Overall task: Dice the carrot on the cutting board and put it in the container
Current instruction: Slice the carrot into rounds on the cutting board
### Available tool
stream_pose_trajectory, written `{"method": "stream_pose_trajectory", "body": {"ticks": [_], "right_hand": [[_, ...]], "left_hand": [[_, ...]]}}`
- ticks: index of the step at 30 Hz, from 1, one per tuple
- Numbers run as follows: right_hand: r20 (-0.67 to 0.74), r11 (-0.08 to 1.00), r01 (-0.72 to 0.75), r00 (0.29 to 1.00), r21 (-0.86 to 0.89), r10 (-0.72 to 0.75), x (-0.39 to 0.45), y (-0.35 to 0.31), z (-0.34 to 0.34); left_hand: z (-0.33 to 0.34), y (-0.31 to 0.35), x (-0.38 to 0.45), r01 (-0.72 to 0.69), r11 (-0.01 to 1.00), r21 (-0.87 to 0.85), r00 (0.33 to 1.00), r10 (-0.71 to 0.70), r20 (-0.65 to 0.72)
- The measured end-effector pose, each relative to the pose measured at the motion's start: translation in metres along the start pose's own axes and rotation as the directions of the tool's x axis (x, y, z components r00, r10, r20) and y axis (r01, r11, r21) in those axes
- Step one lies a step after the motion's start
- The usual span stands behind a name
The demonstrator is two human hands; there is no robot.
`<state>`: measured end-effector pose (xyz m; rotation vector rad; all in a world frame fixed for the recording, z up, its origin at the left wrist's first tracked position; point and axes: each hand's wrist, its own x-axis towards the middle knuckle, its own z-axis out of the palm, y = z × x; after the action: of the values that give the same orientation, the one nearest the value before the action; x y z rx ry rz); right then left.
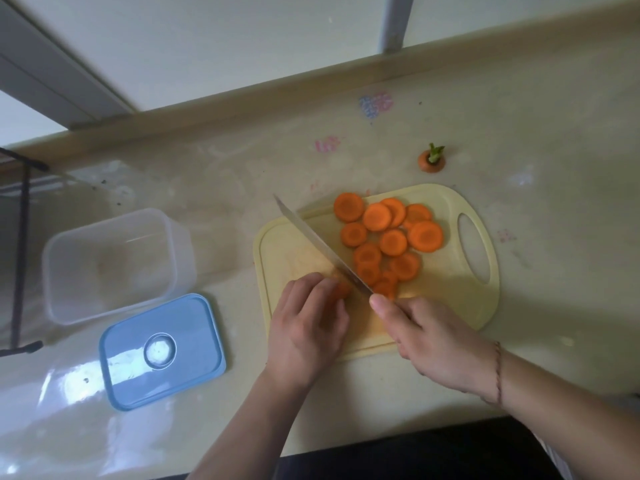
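The left hand (306,327) holds the last carrot bit (341,289) on the cutting board (450,306), the right hand (429,337) grips the knife (322,247); next, chop the slices (384,237) small for the empty container (110,265).

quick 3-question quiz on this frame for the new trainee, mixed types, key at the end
1. True or false: the container already has carrot in it.
2. What does the right hand have in its grip? A) lid B) knife C) carrot top
3. Fill in: the carrot top lies on the ____, beyond the cutting board.

Key:
1. False. It holds no carrot; the carrot slices are on the board.
2. B. The knife cuts beside the left hand, which holds the carrot end. The lid lies on the counter.
3. counter
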<state>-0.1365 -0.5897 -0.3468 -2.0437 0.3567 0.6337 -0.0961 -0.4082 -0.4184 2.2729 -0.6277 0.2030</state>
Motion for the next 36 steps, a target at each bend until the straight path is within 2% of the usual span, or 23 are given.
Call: {"method": "stream_pose_trajectory", "body": {"ticks": [4, 13, 20, 24, 29, 36], "right_hand": [[-0.011, 0.999, 0.006, 1.000, 0.050, -0.005, -0.022, -0.002, -0.006], [0.011, 0.999, -0.047, 0.999, -0.013, 0.047, -0.051, 0.000, -0.007], [0.033, 0.996, -0.013, 0.999, -0.085, 0.016, -0.016, 0.002, 0.004], [0.008, 1.000, 0.015, 1.000, -0.027, -0.015, 0.005, -0.006, 0.005], [-0.027, 0.999, 0.003, 1.000, 0.032, -0.002, -0.016, 0.000, -0.003], [-0.037, 0.997, 0.008, 0.999, -0.080, -0.011, -0.050, 0.001, -0.005]], "left_hand": [[0.002, -0.002, -0.001, 0.003, 1.000, -0.019, 0.999, -0.004, -0.038], [0.004, -0.001, -0.002, 0.028, 1.000, -0.008, 0.999, -0.029, -0.016], [0.003, 0.000, -0.004, -0.022, 0.999, -0.038, 1.000, 0.023, 0.021], [0.000, -0.003, -0.007, 0.007, 1.000, -0.015, 1.000, -0.007, 0.013], [0.001, -0.003, -0.009, -0.003, 1.000, 0.000, 1.000, 0.003, 0.009], [0.006, 0.000, -0.008, 0.007, 0.999, -0.037, 1.000, -0.007, -0.010]]}}
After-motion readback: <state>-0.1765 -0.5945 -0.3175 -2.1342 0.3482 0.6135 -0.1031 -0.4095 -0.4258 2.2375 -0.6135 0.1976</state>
